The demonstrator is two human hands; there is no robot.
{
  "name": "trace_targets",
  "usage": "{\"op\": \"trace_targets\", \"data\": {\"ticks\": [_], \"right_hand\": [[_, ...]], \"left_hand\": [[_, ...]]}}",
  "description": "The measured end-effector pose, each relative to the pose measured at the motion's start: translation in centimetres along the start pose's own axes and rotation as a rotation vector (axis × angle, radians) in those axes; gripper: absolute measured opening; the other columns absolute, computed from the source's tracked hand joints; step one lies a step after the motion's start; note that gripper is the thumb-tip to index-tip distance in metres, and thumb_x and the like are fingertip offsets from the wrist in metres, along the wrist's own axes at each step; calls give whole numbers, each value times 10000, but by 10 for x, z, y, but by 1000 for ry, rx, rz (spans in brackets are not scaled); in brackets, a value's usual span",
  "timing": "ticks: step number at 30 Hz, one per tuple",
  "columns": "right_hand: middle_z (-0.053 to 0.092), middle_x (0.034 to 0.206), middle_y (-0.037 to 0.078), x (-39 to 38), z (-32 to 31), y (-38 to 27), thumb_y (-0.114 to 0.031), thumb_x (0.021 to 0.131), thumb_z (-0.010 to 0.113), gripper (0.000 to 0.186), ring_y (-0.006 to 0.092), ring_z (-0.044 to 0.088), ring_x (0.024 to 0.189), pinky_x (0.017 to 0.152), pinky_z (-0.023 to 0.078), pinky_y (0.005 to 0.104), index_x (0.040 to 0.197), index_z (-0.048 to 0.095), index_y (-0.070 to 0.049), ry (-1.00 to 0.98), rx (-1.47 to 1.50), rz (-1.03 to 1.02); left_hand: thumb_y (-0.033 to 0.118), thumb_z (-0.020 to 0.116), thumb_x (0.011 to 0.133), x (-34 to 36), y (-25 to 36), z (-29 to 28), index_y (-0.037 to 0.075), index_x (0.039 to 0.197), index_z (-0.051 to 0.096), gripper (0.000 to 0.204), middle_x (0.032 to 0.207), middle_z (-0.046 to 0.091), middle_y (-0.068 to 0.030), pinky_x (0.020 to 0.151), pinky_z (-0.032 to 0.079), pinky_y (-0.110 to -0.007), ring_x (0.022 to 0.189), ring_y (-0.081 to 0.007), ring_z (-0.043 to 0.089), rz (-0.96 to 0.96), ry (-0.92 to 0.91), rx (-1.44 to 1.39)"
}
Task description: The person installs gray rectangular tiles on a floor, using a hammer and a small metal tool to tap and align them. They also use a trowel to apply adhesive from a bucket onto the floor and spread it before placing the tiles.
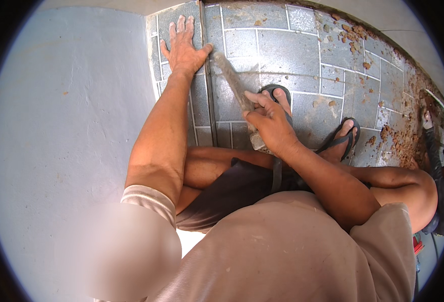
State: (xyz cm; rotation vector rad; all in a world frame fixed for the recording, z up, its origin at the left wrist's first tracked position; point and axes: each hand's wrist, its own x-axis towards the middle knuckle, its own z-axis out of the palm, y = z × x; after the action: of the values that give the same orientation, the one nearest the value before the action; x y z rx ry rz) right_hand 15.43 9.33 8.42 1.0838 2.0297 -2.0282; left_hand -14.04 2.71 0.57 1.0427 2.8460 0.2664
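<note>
My left hand (183, 51) lies flat with spread fingers on the grey tiled floor (287, 53), close to the wall. Its thumb reaches onto a long, narrow straight bar (208, 90) that runs away from me along the tiles. In my right hand (271, 122) is a dusty hammer (232, 78), gripped close to its blocky head, with the handle pointing forward and left toward the bar. My fingers cover part of the handle, and the hammer head (258, 141) shows just below them.
A smooth grey-blue wall (66, 110) rises on my left. Brown clumps of dirt (353, 38) litter the tiles at the far right. My sandalled feet (350, 132) rest on the floor. Another person's dark-sleeved arm (433, 148) shows at the right edge.
</note>
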Motion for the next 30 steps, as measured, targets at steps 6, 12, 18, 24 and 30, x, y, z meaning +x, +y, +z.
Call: {"op": "trace_targets", "data": {"ticks": [6, 12, 18, 24, 30], "right_hand": [[717, 903, 110, 50, -12, -16, -240, 984, 679, 589, 198, 674, 867, 875, 523, 347, 1526, 580, -32, 14, 104, 77], [696, 849, 91, 94, -13, -18, -160, 962, 697, 607, 147, 639, 780, 754, 520, 322, 1521, 562, 34, 57, 132, -5], [702, 860, 97, 100, -10, -19, -171, 969, 686, 603, 150, 634, 776, 757, 516, 319, 1522, 561, 35, -14, 135, -10], [697, 837, 93, 97, -2, -14, -168, 969, 681, 605, 152, 622, 763, 758, 512, 322, 1526, 557, 33, 28, 135, -68], [682, 808, 83, 92, -2, -17, -173, 978, 688, 611, 138, 620, 759, 728, 508, 310, 1536, 544, 30, 23, 146, -63]], "left_hand": [[468, 764, 807, -1, 3, -1, 291, 1688, 358, 986, 1790, 267, 22, 1327, 46, -596, 1662, -243, 168, 14, 54, -17], [465, 754, 800, -3, 7, -4, 291, 1690, 355, 991, 1789, 274, 23, 1322, 52, -596, 1659, -251, 188, -2, 35, -8], [452, 750, 787, -3, 8, -6, 306, 1696, 340, 1008, 1794, 255, 39, 1335, 23, -569, 1664, -231, 162, -22, 12, -18], [427, 756, 796, -4, 10, -10, 283, 1694, 345, 998, 1794, 250, 36, 1341, 0, -558, 1668, -227, 139, -22, 2, -24], [451, 758, 785, -2, 3, -3, 289, 1701, 336, 1021, 1797, 251, 22, 1329, 5, -582, 1670, -242, 138, 8, 22, -48]]}}
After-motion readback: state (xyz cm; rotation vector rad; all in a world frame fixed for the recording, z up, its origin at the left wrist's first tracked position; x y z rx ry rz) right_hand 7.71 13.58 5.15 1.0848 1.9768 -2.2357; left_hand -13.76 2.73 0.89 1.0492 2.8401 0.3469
